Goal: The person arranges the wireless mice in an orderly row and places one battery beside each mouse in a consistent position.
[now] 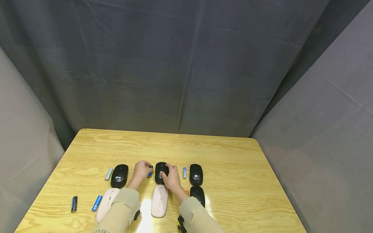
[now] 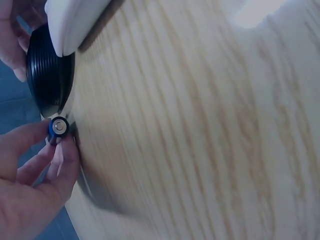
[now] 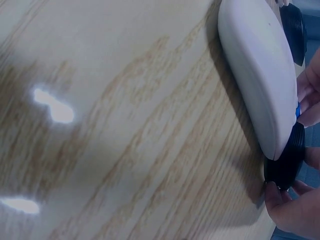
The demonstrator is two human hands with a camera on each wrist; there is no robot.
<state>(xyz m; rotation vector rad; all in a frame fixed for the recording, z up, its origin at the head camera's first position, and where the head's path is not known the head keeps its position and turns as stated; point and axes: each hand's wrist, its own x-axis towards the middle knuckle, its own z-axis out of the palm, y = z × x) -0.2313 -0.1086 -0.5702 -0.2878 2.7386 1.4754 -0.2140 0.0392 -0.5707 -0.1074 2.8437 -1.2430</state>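
Observation:
My left hand pinches a blue-and-black battery between thumb and fingers. In the left wrist view one end of that battery faces the camera, close beside a black mouse. My right hand holds this black mouse at its sides, thumb toward the near end, and covers part of it. A pale pink mouse lies directly in front of the black one. The right wrist view shows the pink mouse large, hiding part of the black mouse.
Two black mice, one at left and one at right, flank the hands. Sleeves partly cover another black mouse and a pink mouse. Loose batteries lie about: grey, blue, dark, light blue.

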